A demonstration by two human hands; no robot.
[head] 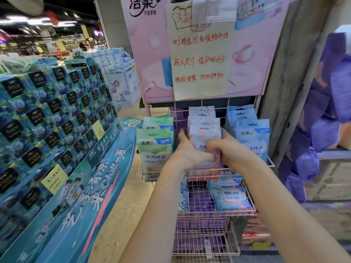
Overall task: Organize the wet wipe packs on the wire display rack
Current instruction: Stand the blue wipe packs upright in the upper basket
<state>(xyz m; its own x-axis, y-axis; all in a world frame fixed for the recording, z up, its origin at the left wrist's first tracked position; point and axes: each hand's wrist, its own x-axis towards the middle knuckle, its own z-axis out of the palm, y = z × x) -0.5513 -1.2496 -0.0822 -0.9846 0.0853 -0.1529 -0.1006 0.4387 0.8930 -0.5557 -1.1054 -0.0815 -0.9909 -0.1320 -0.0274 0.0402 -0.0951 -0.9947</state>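
Note:
A pink wire display rack point(206, 170) stands in front of me with wet wipe packs upright in its top tier. Green packs point(154, 147) fill the left row, pink packs point(205, 123) the middle row, blue packs point(252, 135) the right row. My left hand point(190, 151) grips the left side of the front pink pack point(203, 147), thumb across its face. My right hand point(230, 149) clasps the same pack from the right. The pack's lower part is hidden behind my hands. Larger blue packs point(229, 197) lie on the tier below.
A tall stack of blue tissue boxes point(53, 114) on a teal display base fills the left. A pink poster with a handwritten paper sign point(199, 59) hangs above the rack. Purple packages point(322, 118) are piled at the right beside a grey pillar point(296, 73).

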